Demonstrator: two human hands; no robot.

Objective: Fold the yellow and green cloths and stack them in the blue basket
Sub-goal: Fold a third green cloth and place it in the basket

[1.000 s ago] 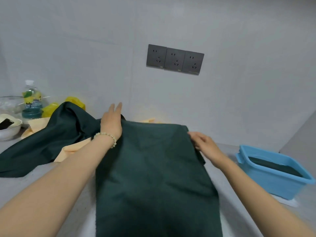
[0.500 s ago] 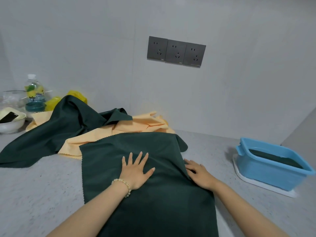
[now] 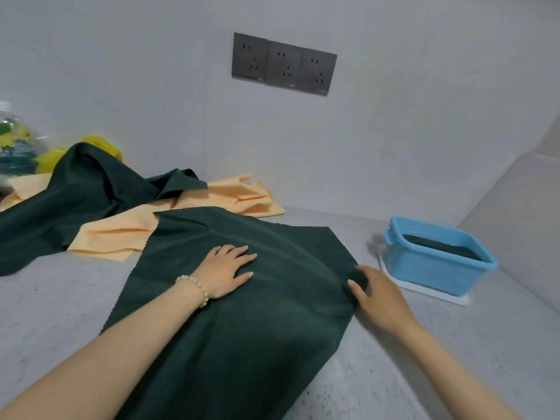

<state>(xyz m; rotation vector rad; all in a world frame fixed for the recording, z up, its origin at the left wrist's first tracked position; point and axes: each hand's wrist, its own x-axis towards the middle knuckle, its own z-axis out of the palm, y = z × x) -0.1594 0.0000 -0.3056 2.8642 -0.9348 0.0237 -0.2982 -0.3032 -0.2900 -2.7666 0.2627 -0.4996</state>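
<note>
**Desk:** What do the hands have?

**Field:** The left grip (image 3: 225,272) lies flat, fingers straight and spread, pressing the middle of the green cloth (image 3: 242,344) laid out on the bench (image 3: 60,313). The right grip (image 3: 378,295) has narrowed onto the cloth's right edge, thumb and fingers pinching a small bunch of fabric.

**Desk:** How will it handle?

**Field:** By its drape it looks thin, soft and light. It ripples between the two grips and would likely sag if lifted from one point. An edge or two corners look like the best hold, and the far corners lie just beyond both grips.

**Desk:** And the rest?

**Field:** The blue basket (image 3: 439,268) stands to the right of the right grip, apart from it, on a white tray (image 3: 424,291). A dark folded cloth (image 3: 439,248) lies inside. Beyond the left grip, a yellow cloth (image 3: 121,234) and a second green cloth (image 3: 75,201) overlap in a loose heap.

**Desk:** Anything unclear?

**Field:** The near hem runs out of frame. Whether the spread cloth is single or doubled cannot be told. The right fingertips are partly buried in the fold. A bottle (image 3: 13,147) far to the left is cut off and blurred.
</note>
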